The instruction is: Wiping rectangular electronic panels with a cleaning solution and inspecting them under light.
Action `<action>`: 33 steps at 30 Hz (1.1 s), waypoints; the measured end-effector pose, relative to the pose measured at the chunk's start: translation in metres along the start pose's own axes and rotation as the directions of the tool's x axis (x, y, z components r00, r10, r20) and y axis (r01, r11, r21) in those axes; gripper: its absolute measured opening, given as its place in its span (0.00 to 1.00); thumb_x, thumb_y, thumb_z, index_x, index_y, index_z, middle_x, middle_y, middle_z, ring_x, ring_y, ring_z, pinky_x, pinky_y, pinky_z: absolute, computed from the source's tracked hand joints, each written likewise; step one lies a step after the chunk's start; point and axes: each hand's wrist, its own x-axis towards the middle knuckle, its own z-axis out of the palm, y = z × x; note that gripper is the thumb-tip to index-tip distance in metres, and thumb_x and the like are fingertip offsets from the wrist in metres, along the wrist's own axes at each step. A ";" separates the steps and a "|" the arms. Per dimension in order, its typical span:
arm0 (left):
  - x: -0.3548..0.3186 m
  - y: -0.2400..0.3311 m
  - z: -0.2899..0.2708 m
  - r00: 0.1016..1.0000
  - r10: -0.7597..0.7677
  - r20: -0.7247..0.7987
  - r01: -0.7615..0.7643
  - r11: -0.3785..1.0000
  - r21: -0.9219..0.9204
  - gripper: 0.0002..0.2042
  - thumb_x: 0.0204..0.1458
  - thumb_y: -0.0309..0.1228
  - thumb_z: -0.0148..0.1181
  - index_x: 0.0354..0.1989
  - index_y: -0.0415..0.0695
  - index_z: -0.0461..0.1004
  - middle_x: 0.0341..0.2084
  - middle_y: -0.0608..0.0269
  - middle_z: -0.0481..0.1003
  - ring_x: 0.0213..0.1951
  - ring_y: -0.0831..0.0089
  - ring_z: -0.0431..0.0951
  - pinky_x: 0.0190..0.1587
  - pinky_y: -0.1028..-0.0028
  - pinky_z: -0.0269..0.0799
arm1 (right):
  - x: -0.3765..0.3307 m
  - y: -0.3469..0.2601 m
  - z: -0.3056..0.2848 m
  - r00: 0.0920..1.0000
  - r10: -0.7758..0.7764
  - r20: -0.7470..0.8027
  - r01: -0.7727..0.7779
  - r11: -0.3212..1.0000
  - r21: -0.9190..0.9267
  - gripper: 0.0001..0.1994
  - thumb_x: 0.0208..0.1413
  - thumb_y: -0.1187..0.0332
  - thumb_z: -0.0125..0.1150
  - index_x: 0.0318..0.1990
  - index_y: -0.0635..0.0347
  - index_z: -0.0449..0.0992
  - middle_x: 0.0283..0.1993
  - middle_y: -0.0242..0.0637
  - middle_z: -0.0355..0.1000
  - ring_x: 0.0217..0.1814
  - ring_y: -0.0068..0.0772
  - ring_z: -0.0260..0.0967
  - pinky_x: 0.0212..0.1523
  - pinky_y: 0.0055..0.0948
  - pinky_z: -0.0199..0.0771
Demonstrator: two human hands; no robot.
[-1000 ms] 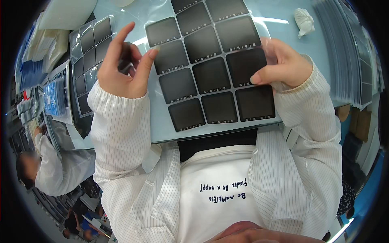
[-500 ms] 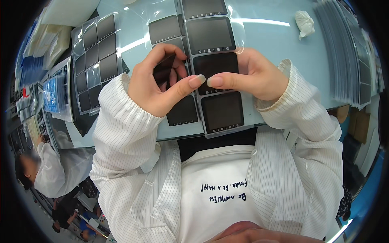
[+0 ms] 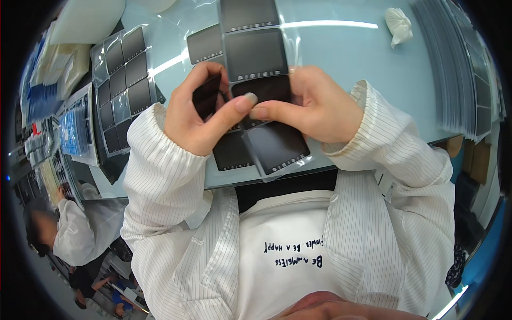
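Before me, several dark rectangular panels in clear plastic pockets run in two columns. The right-hand column, a strip of dark panels (image 3: 256,53), is pinched at its middle by my right hand (image 3: 320,109), thumb on top. My left hand (image 3: 197,122) is closed, its thumb pressing the strip's left edge close to the right thumb. A dark glossy panel (image 3: 206,97) stands tilted within the curl of my left fingers; I cannot tell whether it belongs to the left column. Lower panels of that column, such as a dark panel (image 3: 232,152), lie partly under the strip.
All this is on a glass-topped table (image 3: 341,58). At left lies another pocketed sheet of dark panels (image 3: 125,74), near blue plastic packs (image 3: 72,130). A crumpled white wad (image 3: 399,26) and a stack of clear sheets (image 3: 453,69) are at right. A person (image 3: 80,229) sits at far left.
Both hands have shifted a little left. The strip has moved left with them, and its near end now tilts, overlapping more of the left column.
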 end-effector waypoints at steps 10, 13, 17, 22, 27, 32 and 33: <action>0.006 -0.005 -0.004 1.000 0.024 0.010 -0.025 0.999 0.036 0.16 0.45 0.33 0.63 0.36 0.37 0.65 0.24 0.70 0.66 0.24 0.86 0.63 0.28 0.85 0.60 | 0.004 0.001 -0.004 1.000 0.028 -0.010 -0.029 0.993 -0.115 0.12 0.51 0.70 0.62 0.38 0.70 0.72 0.29 0.32 0.72 0.30 0.17 0.66 0.30 0.19 0.69; 0.006 -0.001 -0.005 1.000 0.009 0.000 -0.009 0.995 0.101 0.16 0.44 0.32 0.63 0.35 0.38 0.65 0.24 0.70 0.66 0.24 0.86 0.63 0.27 0.85 0.59 | 0.001 -0.012 -0.006 0.994 0.103 -0.017 -0.105 0.985 -0.139 0.12 0.50 0.68 0.62 0.37 0.69 0.72 0.27 0.33 0.72 0.23 0.17 0.65 0.23 0.19 0.67; 0.007 0.000 -0.004 1.000 0.020 -0.001 -0.020 0.996 0.091 0.15 0.44 0.32 0.64 0.33 0.38 0.64 0.23 0.71 0.66 0.22 0.87 0.62 0.26 0.85 0.59 | -0.006 -0.016 -0.007 0.985 0.171 -0.033 -0.174 0.974 -0.147 0.12 0.51 0.68 0.61 0.38 0.68 0.72 0.26 0.34 0.71 0.15 0.18 0.63 0.12 0.18 0.62; 0.007 0.003 -0.005 1.000 0.016 0.015 -0.018 0.992 0.121 0.14 0.43 0.32 0.63 0.31 0.39 0.63 0.19 0.71 0.65 0.20 0.87 0.61 0.24 0.85 0.57 | -0.013 -0.024 -0.014 0.963 0.268 0.007 -0.266 0.959 -0.093 0.13 0.51 0.69 0.60 0.42 0.68 0.71 0.25 0.34 0.71 0.11 0.17 0.60 0.10 0.15 0.60; 0.008 0.006 -0.005 0.998 -0.038 0.051 0.030 0.988 0.154 0.13 0.42 0.30 0.61 0.31 0.40 0.63 0.17 0.70 0.65 0.19 0.86 0.61 0.23 0.84 0.56 | -0.016 -0.016 -0.031 0.939 0.341 0.041 -0.337 0.939 -0.073 0.13 0.51 0.71 0.60 0.42 0.69 0.71 0.26 0.33 0.72 0.11 0.16 0.60 0.09 0.16 0.58; 0.001 -0.002 -0.016 0.996 -0.046 0.074 0.043 0.998 0.041 0.12 0.43 0.30 0.58 0.35 0.41 0.66 0.30 0.66 0.68 0.32 0.80 0.68 0.37 0.78 0.65 | -0.016 -0.025 -0.057 0.956 0.279 -0.086 -0.289 0.947 -0.142 0.14 0.52 0.73 0.59 0.44 0.71 0.68 0.36 0.34 0.72 0.35 0.18 0.67 0.37 0.19 0.69; 0.004 0.004 -0.014 0.996 -0.044 0.079 0.041 0.998 0.036 0.12 0.43 0.30 0.58 0.35 0.41 0.66 0.30 0.66 0.68 0.32 0.80 0.68 0.37 0.78 0.65 | -0.018 -0.013 -0.060 0.983 0.165 -0.079 -0.177 0.967 -0.182 0.14 0.52 0.73 0.58 0.44 0.70 0.68 0.35 0.33 0.72 0.31 0.16 0.67 0.31 0.17 0.69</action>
